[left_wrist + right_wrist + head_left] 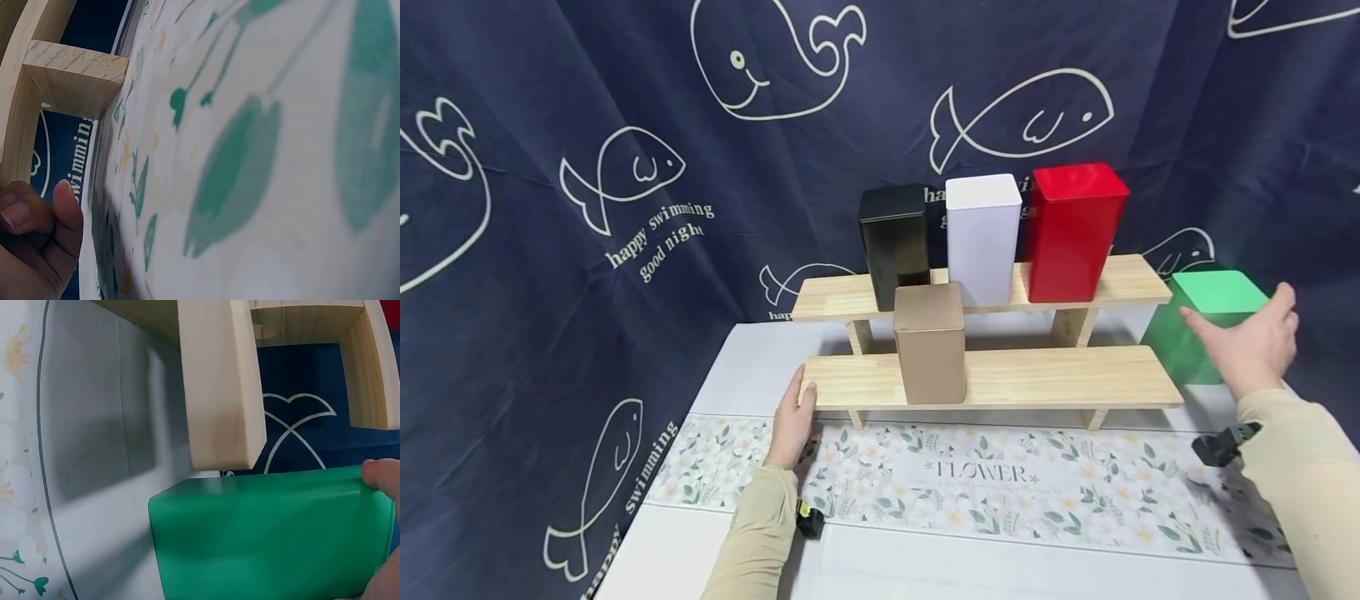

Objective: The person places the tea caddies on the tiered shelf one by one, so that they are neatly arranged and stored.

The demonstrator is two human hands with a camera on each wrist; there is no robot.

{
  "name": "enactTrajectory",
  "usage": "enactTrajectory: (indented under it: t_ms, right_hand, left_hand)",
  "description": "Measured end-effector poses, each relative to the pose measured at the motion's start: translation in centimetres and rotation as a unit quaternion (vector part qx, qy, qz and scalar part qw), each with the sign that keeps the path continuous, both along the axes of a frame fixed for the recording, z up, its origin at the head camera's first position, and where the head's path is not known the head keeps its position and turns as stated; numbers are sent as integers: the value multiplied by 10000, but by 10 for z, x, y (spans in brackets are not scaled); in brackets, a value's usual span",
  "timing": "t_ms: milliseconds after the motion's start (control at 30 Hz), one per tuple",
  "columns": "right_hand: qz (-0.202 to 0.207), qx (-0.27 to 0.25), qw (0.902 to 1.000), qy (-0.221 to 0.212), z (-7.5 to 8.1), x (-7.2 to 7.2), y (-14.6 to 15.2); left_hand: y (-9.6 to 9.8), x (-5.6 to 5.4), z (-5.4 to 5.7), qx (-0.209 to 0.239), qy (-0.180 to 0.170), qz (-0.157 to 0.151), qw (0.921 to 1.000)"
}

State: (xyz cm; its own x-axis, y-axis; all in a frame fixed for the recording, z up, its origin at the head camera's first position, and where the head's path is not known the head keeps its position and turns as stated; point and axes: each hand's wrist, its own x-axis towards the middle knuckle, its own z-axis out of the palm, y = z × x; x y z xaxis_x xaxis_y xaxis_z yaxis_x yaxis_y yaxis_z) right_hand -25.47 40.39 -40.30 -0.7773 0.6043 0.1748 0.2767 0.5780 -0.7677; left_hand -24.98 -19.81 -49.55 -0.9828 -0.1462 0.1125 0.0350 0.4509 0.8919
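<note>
A two-step wooden shelf point(1067, 375) stands on the table. With my left hand point(792, 421) I hold the left end of its lower board, thumb at the front edge; in the left wrist view the fingers point(25, 215) are curled beside the wood. At the right end stands a green box point(1198, 337), upright and lower than the upper board. My right hand point(1258, 342) grips it near its top, the thumb on the side facing the shelf. In the right wrist view the green box point(269, 537) is close beside the board's end point(222, 394).
On the upper board stand a black box point(895, 246), a white box point(983, 242) and a red box point(1071, 237). A brown box point(930, 346) sits on the lower board. A floral strip point(985, 500) crosses the white table before the shelf; a dark blue curtain point(647, 75) hangs behind.
</note>
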Motion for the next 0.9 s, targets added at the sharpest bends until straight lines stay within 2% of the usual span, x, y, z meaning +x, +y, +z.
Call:
enactTrajectory:
  t_ms: [233, 900]
  right_hand:
    - [13, -96, 9998, 193, -3, 5, 5]
    - [1, 9, 9990, 439, -2, 25, 14]
  left_hand:
    - [2, 1, 0, 201, -75, -13, 9998]
    - [1, 1, 0, 188, -31, 15, 9998]
